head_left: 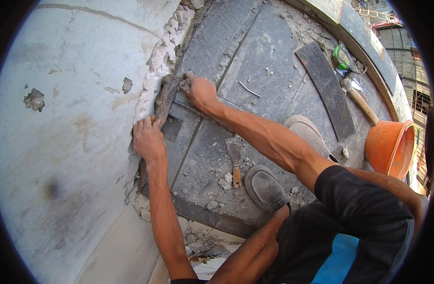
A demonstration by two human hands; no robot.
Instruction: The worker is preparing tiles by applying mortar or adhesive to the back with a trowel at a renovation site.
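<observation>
A narrow, mortar-smeared strip (166, 98), grey-brown and rough, stands tilted along the foot of the wall; I cannot tell whether it is stone or tile. My left hand (149, 140) has its fingers curled at the strip's lower end, close against the broken plaster edge. At the upper end, my right hand (199, 92) is closed with its fingertips on the strip's edge. Behind the fingers, part of the grip is hidden. Below the right forearm a scraper (234, 156) with a wooden handle lies on the dark tiled floor (198, 156).
The pale wall (79, 118) rises on the left with chipped plaster. On the right lie a long dark tile strip (327, 90), a hammer (361, 103), a green-and-black tape measure (341, 56) and an orange bucket (381, 146). Rubble (225, 181) and a bent wire (249, 89) litter the floor.
</observation>
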